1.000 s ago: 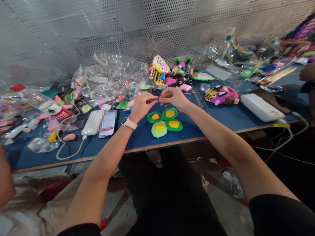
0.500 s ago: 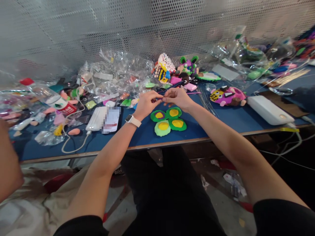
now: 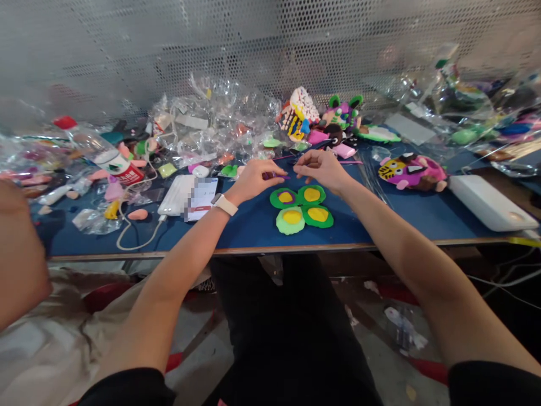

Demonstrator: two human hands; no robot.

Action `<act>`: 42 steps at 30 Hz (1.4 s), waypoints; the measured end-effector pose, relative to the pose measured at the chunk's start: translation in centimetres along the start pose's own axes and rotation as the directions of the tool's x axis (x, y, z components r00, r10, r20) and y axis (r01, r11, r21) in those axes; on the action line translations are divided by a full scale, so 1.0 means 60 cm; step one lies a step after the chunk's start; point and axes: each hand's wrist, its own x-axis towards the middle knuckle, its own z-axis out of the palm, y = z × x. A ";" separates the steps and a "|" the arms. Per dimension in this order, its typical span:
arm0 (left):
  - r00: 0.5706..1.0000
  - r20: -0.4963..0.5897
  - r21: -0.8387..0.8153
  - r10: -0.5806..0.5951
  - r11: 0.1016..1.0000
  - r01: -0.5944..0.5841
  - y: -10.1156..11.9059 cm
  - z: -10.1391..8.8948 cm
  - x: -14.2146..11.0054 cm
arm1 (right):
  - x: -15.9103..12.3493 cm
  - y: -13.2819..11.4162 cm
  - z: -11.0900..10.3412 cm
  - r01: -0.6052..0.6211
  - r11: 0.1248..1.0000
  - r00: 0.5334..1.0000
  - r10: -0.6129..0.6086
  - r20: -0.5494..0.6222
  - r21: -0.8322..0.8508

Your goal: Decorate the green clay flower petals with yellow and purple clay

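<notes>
Purple bit (image 3: 267, 176), in L hand (image 3: 252, 179), prob. clay

No txt can be read for sure. White chars are seen on red label (image 3: 128, 173) of bottle (image 3: 100, 151), well L of grip of L hand (image 3: 258, 179), but blurred; tiny marks are shown on phone (image 3: 208, 194), nearer L, part pixelated, illegible.

Facing us is a silvery-grey perforated metal wall (image 3: 228, 39), softly lit and tinged beige toward the right. Along it we see a long blue tabletop (image 3: 245, 237) with a thin wooden front edge (image 3: 253, 252). Beneath, we make out red bars (image 3: 430, 369) and a grey, litter-strewn floor (image 3: 203, 358).
</notes>
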 end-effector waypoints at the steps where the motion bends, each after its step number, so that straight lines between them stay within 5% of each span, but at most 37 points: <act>1: 1.000 0.024 -0.033 -0.015 0.999 0.016 0.000 -0.007 -0.008 | 0.002 0.002 0.000 0.008 1.000 1.000 -0.008 -0.014 -0.015; 9: 0.952 0.306 -0.107 -0.013 0.993 0.048 0.008 -0.029 -0.028 | 0.009 0.016 0.000 0.029 0.998 0.999 -0.027 0.029 -0.053; 34: 0.944 0.330 -0.071 -0.007 0.997 0.032 0.012 -0.024 -0.027 | 0.011 0.024 0.007 0.065 0.996 0.989 -0.058 0.134 -0.053; 38: 0.937 0.343 -0.059 -0.059 0.995 0.084 0.018 -0.021 -0.026 | 0.005 0.011 0.005 0.199 0.974 0.962 -0.172 0.212 -0.112; 42: 0.931 0.343 -0.123 -0.126 0.977 0.177 0.024 -0.022 -0.027 | -0.010 -0.011 0.007 0.442 0.857 0.854 -0.312 0.417 -0.264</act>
